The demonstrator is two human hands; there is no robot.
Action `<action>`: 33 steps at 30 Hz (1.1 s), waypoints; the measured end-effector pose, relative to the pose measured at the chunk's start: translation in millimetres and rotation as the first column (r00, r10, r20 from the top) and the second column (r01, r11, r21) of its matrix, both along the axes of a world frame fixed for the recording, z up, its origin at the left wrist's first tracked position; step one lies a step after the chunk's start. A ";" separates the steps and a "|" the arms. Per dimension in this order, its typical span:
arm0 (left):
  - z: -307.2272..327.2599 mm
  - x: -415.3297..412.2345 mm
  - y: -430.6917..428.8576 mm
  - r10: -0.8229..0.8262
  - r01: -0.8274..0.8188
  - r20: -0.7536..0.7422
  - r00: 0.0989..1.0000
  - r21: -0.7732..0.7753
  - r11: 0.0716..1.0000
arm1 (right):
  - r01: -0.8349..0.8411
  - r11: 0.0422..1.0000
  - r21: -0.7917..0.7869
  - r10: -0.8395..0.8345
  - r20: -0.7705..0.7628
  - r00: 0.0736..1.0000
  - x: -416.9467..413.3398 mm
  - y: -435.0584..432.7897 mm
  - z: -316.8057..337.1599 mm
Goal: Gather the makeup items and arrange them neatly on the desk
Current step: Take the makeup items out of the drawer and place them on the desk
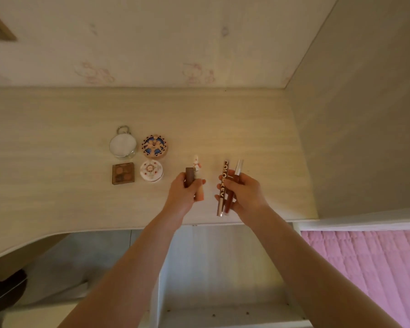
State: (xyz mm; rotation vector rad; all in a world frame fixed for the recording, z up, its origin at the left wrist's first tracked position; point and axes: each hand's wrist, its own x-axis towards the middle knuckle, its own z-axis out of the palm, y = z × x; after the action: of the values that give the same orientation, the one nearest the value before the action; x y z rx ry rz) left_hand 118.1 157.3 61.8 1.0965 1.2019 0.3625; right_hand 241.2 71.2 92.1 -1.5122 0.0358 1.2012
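On the pale wooden desk [57, 162] four makeup items lie in a square: a round white compact with a ring [123, 144], a round patterned compact [154, 146], a brown eyeshadow palette [123, 173] and a small white round pot [151, 170]. My left hand [184, 194] grips a brown lipstick tube [189, 176] and a pale tube with a white figured cap [196, 165]. My right hand [242, 192] holds two slim tubes upright: a brown lettered one [223, 176] and one with a silver cap [238, 168].
A wall with faint pink drawings [194, 72] backs the desk and a grey panel [365, 126] closes its right side. Below the desk edge is a white shelf unit [223, 268]. A pink quilt [369, 263] lies at the lower right.
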 end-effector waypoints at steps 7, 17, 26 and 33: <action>-9.1 22.9 39.2 -0.011 0.059 -0.241 0.970 0.192 0.980 | -0.033 0.996 -0.082 0.039 0.077 0.996 14.0 58.1 -9.8; -32.3 40.9 70.1 -0.095 0.312 -0.580 0.809 0.286 0.906 | -0.208 0.868 -0.451 0.438 0.495 0.750 27.2 105.3 -36.6; -38.3 48.2 74.9 -0.090 0.381 -0.672 0.735 0.300 0.875 | -0.175 0.850 -0.496 0.451 0.516 0.728 27.1 118.3 -43.4; -37.4 51.5 76.6 -0.090 0.367 -0.655 0.750 0.300 0.880 | -0.163 0.858 -0.488 0.433 0.515 0.739 24.9 120.1 -44.7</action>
State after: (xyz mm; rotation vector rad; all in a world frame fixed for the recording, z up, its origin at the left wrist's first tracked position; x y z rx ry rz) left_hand 169.6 233.9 24.3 1.8229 1.5866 0.0357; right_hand 266.1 191.2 47.4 -2.3111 -0.4430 0.9220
